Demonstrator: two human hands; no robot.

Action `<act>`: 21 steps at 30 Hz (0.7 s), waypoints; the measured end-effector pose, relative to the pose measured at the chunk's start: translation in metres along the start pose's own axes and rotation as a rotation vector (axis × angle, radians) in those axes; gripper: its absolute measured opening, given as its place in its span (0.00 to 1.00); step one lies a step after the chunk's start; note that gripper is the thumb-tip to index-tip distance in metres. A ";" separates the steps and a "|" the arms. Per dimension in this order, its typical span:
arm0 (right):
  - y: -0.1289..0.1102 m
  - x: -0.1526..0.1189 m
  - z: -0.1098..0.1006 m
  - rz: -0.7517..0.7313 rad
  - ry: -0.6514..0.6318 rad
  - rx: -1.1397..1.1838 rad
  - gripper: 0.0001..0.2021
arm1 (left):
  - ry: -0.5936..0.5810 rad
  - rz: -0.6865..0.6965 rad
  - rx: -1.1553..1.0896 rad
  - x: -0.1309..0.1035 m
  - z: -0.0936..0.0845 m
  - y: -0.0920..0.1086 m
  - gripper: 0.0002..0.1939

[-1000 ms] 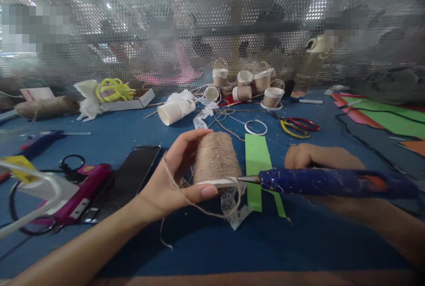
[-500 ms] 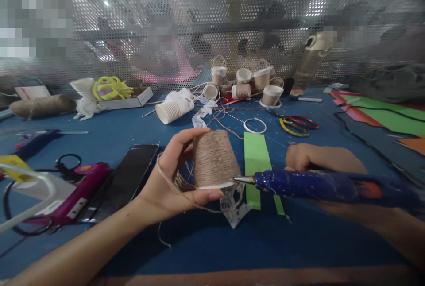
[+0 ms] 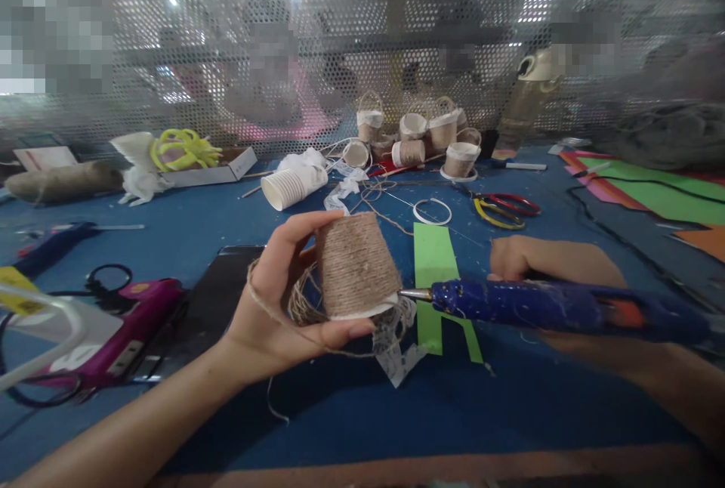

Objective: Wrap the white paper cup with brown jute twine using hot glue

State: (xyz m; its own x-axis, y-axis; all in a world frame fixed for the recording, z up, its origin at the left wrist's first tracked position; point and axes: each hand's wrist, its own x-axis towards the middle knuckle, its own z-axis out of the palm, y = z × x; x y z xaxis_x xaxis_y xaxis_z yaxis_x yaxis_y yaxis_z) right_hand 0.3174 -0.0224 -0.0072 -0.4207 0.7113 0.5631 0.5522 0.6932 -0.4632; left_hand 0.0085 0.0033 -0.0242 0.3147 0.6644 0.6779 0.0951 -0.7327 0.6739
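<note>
Between the thumb and fingers of my left hand (image 3: 283, 299) is a cup wrapped in brown twine (image 3: 358, 265), its wide white rim facing down. Loose twine loops around that hand, and a strip of white lace (image 3: 393, 356) hangs below the cup. My right hand (image 3: 555, 265) is closed around a blue glue gun (image 3: 510, 307). The gun's metal tip is at the cup's lower right edge, by the rim; whether they touch I cannot tell. Behind the gun lie green paper strips (image 3: 433, 261).
Twine-covered little baskets (image 3: 445, 129) stand at the back, near stacked paper cups (image 3: 286, 187). Scissors (image 3: 498, 210) and a white ring (image 3: 432, 211) lie beyond the green paper. At left are a black phone (image 3: 218, 291) and a magenta power strip (image 3: 130, 337). Coloured sheets (image 3: 662, 186) lie at right.
My left hand and the cup have shifted slightly left and up, and the cup is tilted more. The glue gun's tip has risen a little and stays beside the rim.
</note>
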 end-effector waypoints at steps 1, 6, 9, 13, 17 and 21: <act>0.000 0.000 0.000 0.000 0.000 -0.002 0.10 | 0.004 0.003 -0.002 0.000 0.000 0.000 0.42; 0.001 -0.003 0.003 -0.014 0.019 -0.018 0.10 | -0.002 0.004 0.011 -0.001 0.001 -0.002 0.43; 0.002 -0.007 0.005 -0.014 -0.001 -0.060 0.10 | -0.020 0.005 0.062 -0.002 0.001 -0.003 0.44; 0.000 -0.008 0.005 -0.014 -0.015 -0.075 0.11 | -0.018 0.003 0.081 -0.003 0.001 -0.003 0.45; -0.003 -0.002 0.003 0.006 0.026 -0.044 0.13 | 0.025 0.017 0.016 0.000 0.001 -0.001 0.43; -0.001 0.001 0.002 0.005 0.002 0.031 0.12 | 0.027 -0.005 -0.021 0.000 0.002 0.001 0.41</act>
State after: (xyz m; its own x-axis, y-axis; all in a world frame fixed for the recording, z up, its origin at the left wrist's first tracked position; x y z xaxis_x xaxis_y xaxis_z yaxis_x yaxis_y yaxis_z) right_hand 0.3147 -0.0219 -0.0077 -0.4170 0.7143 0.5620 0.5312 0.6933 -0.4871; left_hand 0.0104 0.0023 -0.0235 0.2884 0.6721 0.6820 0.0771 -0.7262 0.6831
